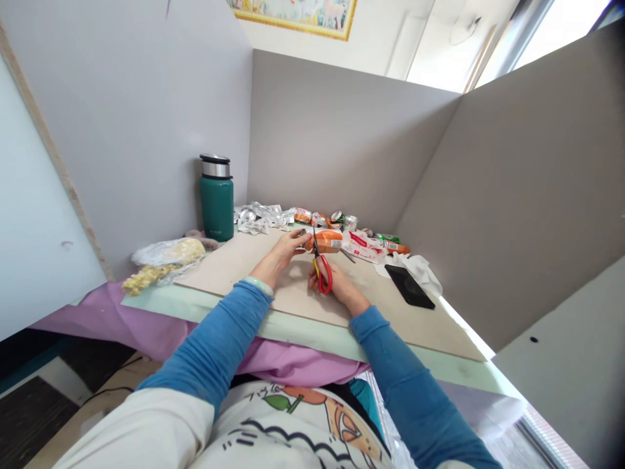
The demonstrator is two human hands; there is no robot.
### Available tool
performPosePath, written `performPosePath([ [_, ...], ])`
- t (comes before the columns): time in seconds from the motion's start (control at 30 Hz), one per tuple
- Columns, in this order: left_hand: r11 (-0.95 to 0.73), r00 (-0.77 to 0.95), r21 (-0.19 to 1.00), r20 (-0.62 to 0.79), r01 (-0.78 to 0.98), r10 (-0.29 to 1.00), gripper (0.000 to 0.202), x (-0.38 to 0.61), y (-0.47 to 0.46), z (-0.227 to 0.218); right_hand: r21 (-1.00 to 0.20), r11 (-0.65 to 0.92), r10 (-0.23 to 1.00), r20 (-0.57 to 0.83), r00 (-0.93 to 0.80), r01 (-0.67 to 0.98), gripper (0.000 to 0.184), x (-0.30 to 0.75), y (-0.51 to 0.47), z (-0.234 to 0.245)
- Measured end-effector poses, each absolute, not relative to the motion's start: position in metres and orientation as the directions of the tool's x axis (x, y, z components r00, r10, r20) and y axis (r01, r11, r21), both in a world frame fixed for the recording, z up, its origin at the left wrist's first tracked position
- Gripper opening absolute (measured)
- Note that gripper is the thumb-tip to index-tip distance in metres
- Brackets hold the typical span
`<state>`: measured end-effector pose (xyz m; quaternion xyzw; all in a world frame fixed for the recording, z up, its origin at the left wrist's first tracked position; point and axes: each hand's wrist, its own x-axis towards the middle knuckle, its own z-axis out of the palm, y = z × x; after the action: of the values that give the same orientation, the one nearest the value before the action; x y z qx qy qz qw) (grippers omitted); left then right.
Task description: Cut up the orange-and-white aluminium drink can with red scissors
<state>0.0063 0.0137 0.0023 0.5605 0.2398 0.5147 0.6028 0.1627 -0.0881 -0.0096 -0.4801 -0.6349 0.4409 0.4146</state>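
A board (234,260) covers the table, with a flask (217,198) and bag (166,257) at its left and a phone (409,286) at its right. Mid-board lies an orange can (328,241). The left hand (288,247) clasps its end. The right hand (332,280) is closed through the red handles of the scissors (321,267), whose blades meet the can.

Plain grey partition panels (342,130) box in three sides of a pale tan board tabletop (439,332) laid over a purple cloth (146,326). Daylight pours through a bright window (561,32) at the upper right (a gold-framed picture (297,14) hangs high on the white wall (381,45)). The dark floor (29,417) shows at the lower left.
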Motion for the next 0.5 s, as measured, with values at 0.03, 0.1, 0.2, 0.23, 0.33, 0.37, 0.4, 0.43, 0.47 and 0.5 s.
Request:
performPosePath([
  [0.03,-0.160,0.354,0.923,0.289,-0.351,0.889,0.055,0.0064,0.0138,0.0021,-0.959,0.152,0.975,0.105,-0.197,0.238,0.047,0.1624,-0.0887,-0.0092],
  [0.1,-0.162,0.358,0.924,0.290,-0.347,0.887,0.054,0.0064,0.0136,0.0022,-0.961,0.163,0.972,0.117,-0.202,0.225,0.048,0.1623,-0.0894,-0.0086],
  [0.2,-0.169,0.358,0.924,0.296,-0.344,0.886,0.055,0.0065,0.0120,0.0036,-0.961,0.166,0.972,0.123,-0.200,0.219,0.051,0.1630,-0.0893,-0.0087],
  [0.23,-0.174,0.355,0.922,0.300,-0.346,0.885,0.056,0.0067,0.0112,0.0042,-0.961,0.170,0.971,0.125,-0.203,0.219,0.052,0.1633,-0.0891,-0.0088],
  [0.33,-0.195,0.335,0.916,0.317,-0.351,0.887,0.058,0.0076,0.0092,0.0060,-0.959,0.193,0.963,0.145,-0.228,0.206,0.052,0.1640,-0.0888,-0.0094],
  [0.37,-0.201,0.329,0.915,0.321,-0.350,0.888,0.058,0.0079,0.0087,0.0065,-0.959,0.199,0.960,0.150,-0.234,0.200,0.052,0.1640,-0.0888,-0.0096],
  [0.4,-0.206,0.326,0.915,0.323,-0.347,0.889,0.059,0.0080,0.0084,0.0068,-0.960,0.201,0.960,0.153,-0.236,0.195,0.051,0.1638,-0.0889,-0.0097],
  [0.43,-0.209,0.325,0.916,0.325,-0.343,0.888,0.058,0.0080,0.0083,0.0070,-0.960,0.200,0.961,0.154,-0.231,0.194,0.051,0.1635,-0.0890,-0.0099],
  [0.47,-0.213,0.329,0.918,0.326,-0.335,0.886,0.058,0.0078,0.0082,0.0072,-0.960,0.200,0.963,0.155,-0.222,0.197,0.051,0.1631,-0.0889,-0.0102],
  [0.5,-0.217,0.335,0.922,0.325,-0.322,0.884,0.057,0.0075,0.0081,0.0073,-0.958,0.200,0.965,0.157,-0.209,0.205,0.051,0.1627,-0.0886,-0.0106],
])
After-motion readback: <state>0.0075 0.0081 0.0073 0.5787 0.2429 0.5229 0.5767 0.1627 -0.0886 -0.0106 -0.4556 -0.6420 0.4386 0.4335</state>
